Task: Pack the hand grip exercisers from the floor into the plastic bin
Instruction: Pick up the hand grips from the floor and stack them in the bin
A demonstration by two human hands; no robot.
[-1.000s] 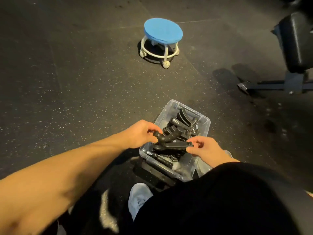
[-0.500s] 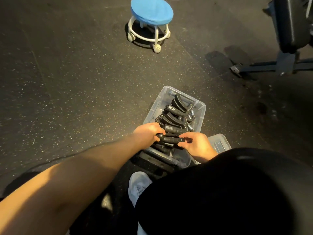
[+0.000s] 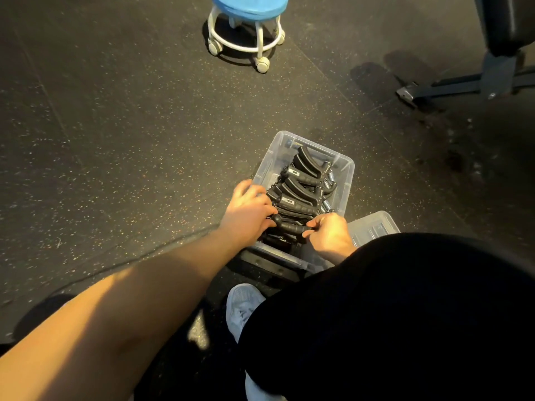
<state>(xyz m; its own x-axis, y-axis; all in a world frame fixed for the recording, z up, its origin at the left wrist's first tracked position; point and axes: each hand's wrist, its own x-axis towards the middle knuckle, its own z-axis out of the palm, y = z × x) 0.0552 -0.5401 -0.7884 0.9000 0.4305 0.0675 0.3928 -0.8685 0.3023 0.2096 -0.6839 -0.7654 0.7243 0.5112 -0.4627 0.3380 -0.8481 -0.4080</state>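
Plastic bin point(image 3: 346, 180) — clear, rectangular, standing on the dark speckled floor point(image 3: 115, 134) just in front of the person's knee. Contents: a row of black hand grip exercisers point(image 3: 301, 183) packed side by side, their metal springs toward the bin's right wall.

Nearest exerciser point(image 3: 289, 227) — lies across the near end of the bin, held at both ends. Left hand point(image 3: 249, 212): grip closed on the rounded left end of its handle, other fingers spread over the bin's left rim. Right hand point(image 3: 327, 233): grip closed, pinching the right end of the same handle.

Lid point(image 3: 373, 227) — clear plastic, flat on the floor just right of the bin, partly hidden by the right hand and the black-clad knee point(image 3: 405, 314).

Surroundings: blue-topped stool point(image 3: 249, 21) on white castors, well beyond the bin; black padded bench point(image 3: 503, 21) with a metal foot, far right; white shoe point(image 3: 240, 308) just below the bin's near edge. The bare left forearm crosses the lower left of the view; the knee covers the bin's near right corner.
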